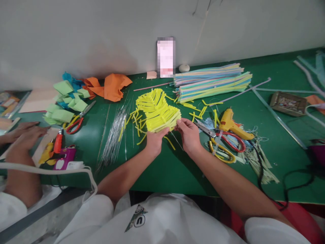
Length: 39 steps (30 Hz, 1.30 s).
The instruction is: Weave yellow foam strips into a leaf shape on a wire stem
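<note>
Over the middle of the green table, a leaf-like piece of short yellow pipe cleaners is held between my hands. My left hand grips its lower edge, thumb on top. The fingers of my right hand pinch at its right corner, where a thin wire slants down. Just behind lies a similar yellow section; whether the two are joined I cannot tell. Cut yellow pieces are scattered around. A bunch of thin silvery wires lies left of my left hand.
Right of my hands lie scissors and a yellow glue gun with a black cord. Pastel pipe-cleaner bundles and a phone are at the back. Crumpled paper and other scissors lie left, near another person's hands.
</note>
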Available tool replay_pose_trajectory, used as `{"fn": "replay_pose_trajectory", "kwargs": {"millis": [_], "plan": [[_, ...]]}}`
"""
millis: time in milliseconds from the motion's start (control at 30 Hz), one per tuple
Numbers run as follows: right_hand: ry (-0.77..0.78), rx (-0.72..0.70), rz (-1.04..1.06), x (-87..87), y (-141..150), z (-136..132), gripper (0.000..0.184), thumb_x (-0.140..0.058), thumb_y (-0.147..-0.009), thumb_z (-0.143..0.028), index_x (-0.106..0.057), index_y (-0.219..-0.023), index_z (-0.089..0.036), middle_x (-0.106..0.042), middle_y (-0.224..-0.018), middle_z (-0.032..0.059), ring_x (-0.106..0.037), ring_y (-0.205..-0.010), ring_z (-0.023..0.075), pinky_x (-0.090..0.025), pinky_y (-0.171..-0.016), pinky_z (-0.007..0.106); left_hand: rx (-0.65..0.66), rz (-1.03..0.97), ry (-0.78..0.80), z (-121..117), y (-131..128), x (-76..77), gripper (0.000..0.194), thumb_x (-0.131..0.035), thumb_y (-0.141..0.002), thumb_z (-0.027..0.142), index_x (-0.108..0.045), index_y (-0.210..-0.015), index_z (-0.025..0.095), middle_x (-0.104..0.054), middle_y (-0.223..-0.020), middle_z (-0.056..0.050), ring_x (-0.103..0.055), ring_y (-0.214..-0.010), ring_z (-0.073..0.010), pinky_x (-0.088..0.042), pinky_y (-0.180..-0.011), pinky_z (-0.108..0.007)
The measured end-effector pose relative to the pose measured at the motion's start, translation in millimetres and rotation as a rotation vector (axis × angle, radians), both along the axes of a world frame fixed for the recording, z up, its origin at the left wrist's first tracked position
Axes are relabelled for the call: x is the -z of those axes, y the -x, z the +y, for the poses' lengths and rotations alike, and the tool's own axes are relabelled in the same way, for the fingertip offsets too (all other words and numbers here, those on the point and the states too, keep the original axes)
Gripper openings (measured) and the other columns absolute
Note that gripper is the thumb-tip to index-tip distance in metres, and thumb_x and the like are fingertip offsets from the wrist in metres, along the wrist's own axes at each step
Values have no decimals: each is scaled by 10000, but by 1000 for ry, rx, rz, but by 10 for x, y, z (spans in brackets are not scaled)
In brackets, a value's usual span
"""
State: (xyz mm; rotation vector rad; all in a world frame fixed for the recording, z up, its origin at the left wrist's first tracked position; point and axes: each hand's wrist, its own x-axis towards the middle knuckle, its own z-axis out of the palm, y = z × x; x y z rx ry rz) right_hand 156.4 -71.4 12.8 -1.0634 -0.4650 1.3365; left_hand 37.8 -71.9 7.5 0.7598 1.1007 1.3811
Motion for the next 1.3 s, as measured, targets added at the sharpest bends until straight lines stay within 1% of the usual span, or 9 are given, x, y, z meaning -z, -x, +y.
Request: {"fn": "replay_pose_trajectory", "kwargs": {"millis": [233,433,533,633,700,800,967,1133,1300], "plan": [[6,-24,-20,5,0,9,249,-808,-673,-410,-676,-753,-214,-592,-620,-53,-513,-568,99,-468,-632,277,17,-24,-2,1,-15,-1,467,-894,-561,286,-750,-988,164,-761,-1025,-81,-708,-842,-207,-579,-688,-295],[19,-73,-21,-24,-15,0,298,-834,-634,-381,-710,-841,-205,-698,-732,-11,-621,-656,134,-518,-727,316,-34,16,1,38,27,20,521,-885,-574,304,-727,-1051,166,-759,-1006,-83,-704,-845,-219,-562,-658,-300],[23,-111,-33,-30,-25,-6,302,-843,-624,-350,-716,-856,-205,-719,-776,-5,-637,-684,130,-514,-713,294,-40,17,0,40,31,15,539,-876,-592,299,-718,-1091,169,-759,-1012,-85,-706,-860,-225,-553,-656,-299],[16,-132,-22,-21,-29,-8,251,-832,-645,-325,-723,-837,-207,-714,-771,-16,-626,-677,108,-497,-680,255,-39,27,-22,23,24,19,515,-869,-612,280,-720,-1094,174,-760,-1012,-80,-707,-872,-225,-555,-667,-303],[18,-137,6,-13,-31,-8,215,-826,-656,-310,-721,-813,-209,-702,-752,-26,-613,-664,97,-491,-673,242,-35,51,-40,10,23,27,490,-866,-622,281,-726,-1081,178,-762,-1006,-74,-709,-882,-231,-571,-703,-329],[32,-148,57,-9,-35,-8,196,-828,-650,-306,-713,-777,-211,-693,-750,-30,-599,-656,95,-496,-691,247,-28,93,-64,4,32,30,422,-870,-622,290,-744,-1009,179,-765,-978,-66,-712,-928,-252,-585,-838,-404],[54,-165,119,2,-45,-7,223,-844,-636,-316,-721,-792,-215,-706,-777,-21,-617,-700,113,-510,-758,272,-6,114,-92,35,59,16,420,-878,-616,288,-752,-1002,180,-758,-1035,-79,-702,-1025,-278,-535,-997,-470],[53,-181,174,24,-45,4,215,-846,-641,-309,-724,-796,-223,-719,-792,-22,-633,-741,126,-512,-790,283,-28,132,-106,29,57,15,448,-879,-615,300,-748,-1027,183,-753,-1064,-84,-703,-1026,-276,-525,-1019,-481],[47,-252,241,-8,-43,14,182,-815,-663,-313,-695,-765,-223,-713,-787,-24,-622,-720,119,-512,-783,277,-22,81,-90,16,34,20,538,-881,-607,309,-726,-1110,193,-746,-1102,-89,-702,-1035,-281,-548,-985,-468]]}}
